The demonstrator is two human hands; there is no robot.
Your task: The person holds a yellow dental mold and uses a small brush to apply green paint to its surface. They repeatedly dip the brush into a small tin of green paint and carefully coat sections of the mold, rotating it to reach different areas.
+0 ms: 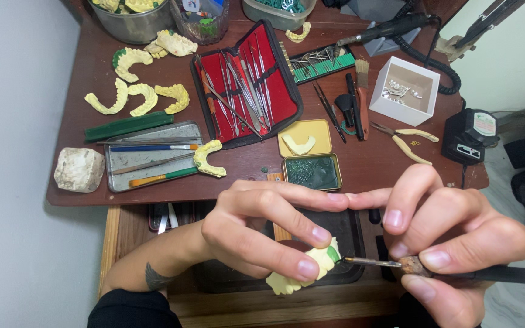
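A dark brown wooden table (360, 164) fills the view beyond the hands, its front edge just above the knuckles. Below that edge, right behind the fingers, a lighter wooden drawer (123, 237) stands pulled out. Left of the left hand runs a plain pale wall (13, 152). Beyond the right hand, past the table's corner, lies a light floor (511, 79). The light is soft and even.

red instrument case (247, 82), metal tray (153, 161), white box (405, 91)
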